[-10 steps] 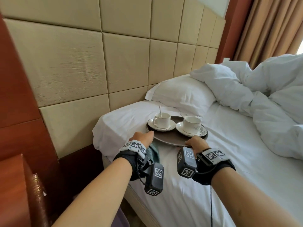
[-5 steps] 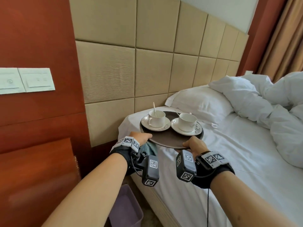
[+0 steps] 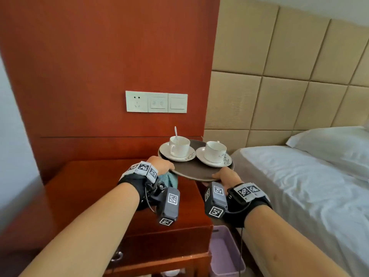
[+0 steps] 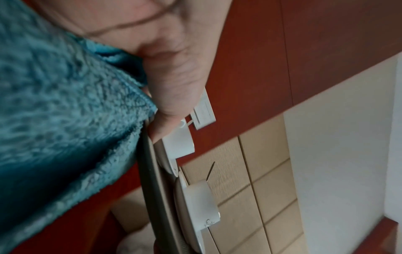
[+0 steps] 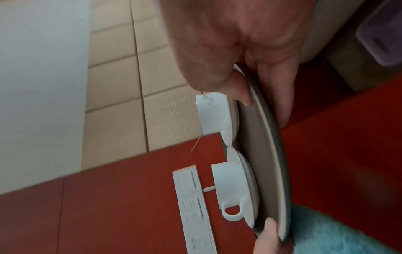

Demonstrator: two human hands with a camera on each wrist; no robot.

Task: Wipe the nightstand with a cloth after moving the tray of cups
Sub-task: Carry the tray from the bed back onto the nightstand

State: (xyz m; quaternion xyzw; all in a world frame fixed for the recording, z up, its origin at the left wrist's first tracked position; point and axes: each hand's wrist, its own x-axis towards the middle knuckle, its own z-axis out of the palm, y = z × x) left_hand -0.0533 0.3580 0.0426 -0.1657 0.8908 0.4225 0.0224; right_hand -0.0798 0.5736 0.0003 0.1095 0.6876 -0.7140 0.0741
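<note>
A round brown tray point(image 3: 191, 170) carries two white cups on saucers, the left cup point(image 3: 179, 146) with a spoon in it, the right cup point(image 3: 215, 151) beside it. Both hands hold the tray in the air over the right back corner of the red-brown nightstand point(image 3: 99, 188). My left hand point(image 3: 161, 164) pinches the tray's left rim point(image 4: 150, 165) with the thumb on top and also holds a teal cloth point(image 4: 58, 110) under it. My right hand point(image 3: 224, 174) grips the near right rim point(image 5: 272, 130), thumb above, fingers below.
A white socket and switch panel point(image 3: 156, 101) sits on the red wood wall behind the nightstand. The bed point(image 3: 299, 186) with white sheet and pillow lies to the right, under a beige padded headboard. A lilac bin point(image 3: 225, 250) stands on the floor between nightstand and bed.
The tray has been lifted off the bed and carried left; it now hangs over the nightstand's right side. Both hands kept their hold, and the view swung left with them.
</note>
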